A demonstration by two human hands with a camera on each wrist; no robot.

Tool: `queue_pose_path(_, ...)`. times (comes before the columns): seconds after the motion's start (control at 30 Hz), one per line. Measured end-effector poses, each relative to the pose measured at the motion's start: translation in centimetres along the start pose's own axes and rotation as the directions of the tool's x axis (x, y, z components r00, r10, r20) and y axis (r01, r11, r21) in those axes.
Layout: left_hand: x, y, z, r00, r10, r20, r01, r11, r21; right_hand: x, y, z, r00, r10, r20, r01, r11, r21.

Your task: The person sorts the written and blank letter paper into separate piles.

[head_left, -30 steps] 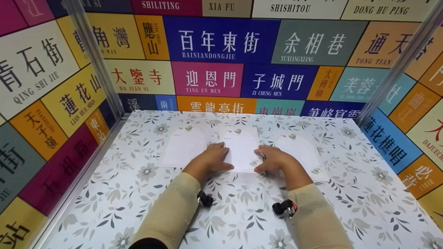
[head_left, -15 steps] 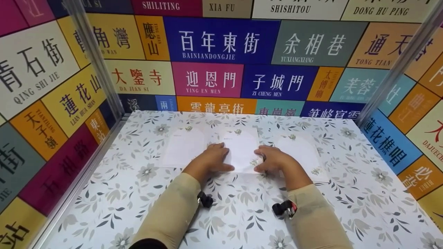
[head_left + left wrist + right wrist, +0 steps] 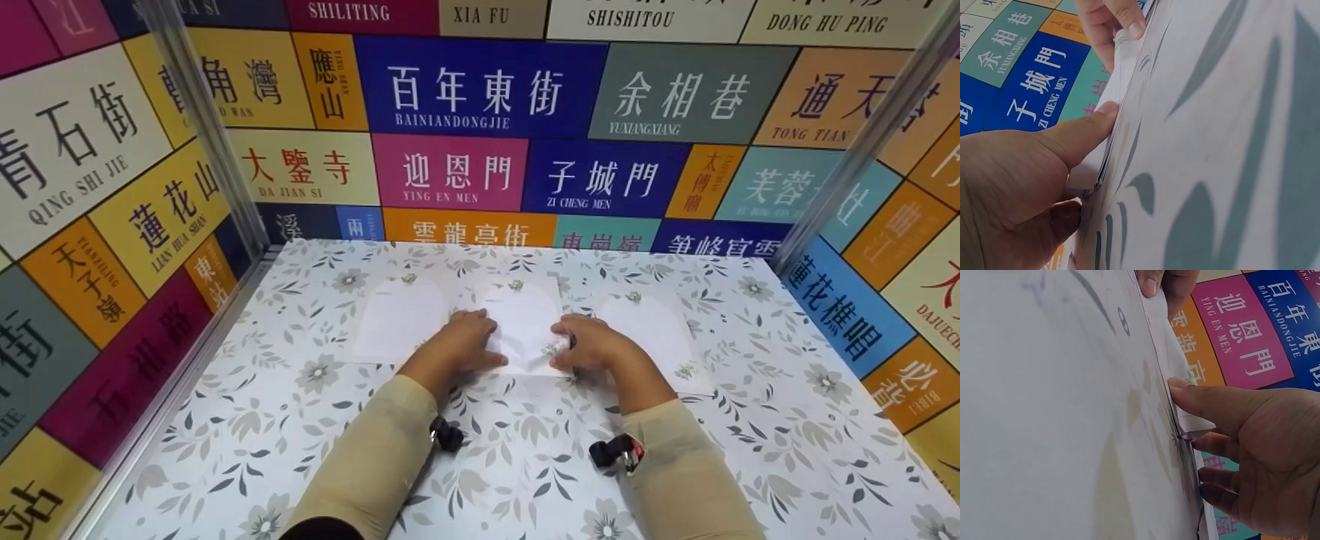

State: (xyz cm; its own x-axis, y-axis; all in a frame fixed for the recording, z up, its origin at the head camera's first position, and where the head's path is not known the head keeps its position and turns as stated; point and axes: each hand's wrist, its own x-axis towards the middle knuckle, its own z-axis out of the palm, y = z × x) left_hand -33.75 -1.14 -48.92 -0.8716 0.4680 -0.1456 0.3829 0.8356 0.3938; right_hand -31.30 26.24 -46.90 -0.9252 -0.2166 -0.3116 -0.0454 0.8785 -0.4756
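beige sleeves [image 3: 364,461] | black wrist cameras [image 3: 604,453] | metal clasps [image 3: 628,460] | red mark [image 3: 638,448], right

head: above, forward-down, farther | wrists: low, close, across table [image 3: 525,465] | shared: middle sheet [image 3: 523,319]

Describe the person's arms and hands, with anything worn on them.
The left sleeve and right sleeve are beige and end near the wrists. The left hand and right hand are ungloved. A small black device with metallic parts sits by each cuff: left device, right device, the right one showing some red.
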Motion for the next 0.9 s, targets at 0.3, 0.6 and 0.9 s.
queue_pose_path(0.3, -0.15, 0.22, 0.14, 0.999, -0.002, -0.039, 0.002, 1.000, -0.019, -0.09, -0.22, -0.02, 0.998, 0.055, -0.031, -0.055, 0.998, -0.011)
queue_pose_path(0.6, -0.24, 0.39, 0.14, 0.999, -0.006, -0.043, 0.001, 0.994, -0.107, 0.04, -0.23, 0.11, 0.998, 0.042, -0.047, -0.043, 0.999, -0.006)
queue_pose_path(0.9, -0.24, 0.47, 0.17, 0.994, 0.053, -0.099, -0.058, 0.997, -0.051, -0.14, -0.25, 0.15, 0.997, 0.013, -0.080, -0.014, 1.000, -0.003)
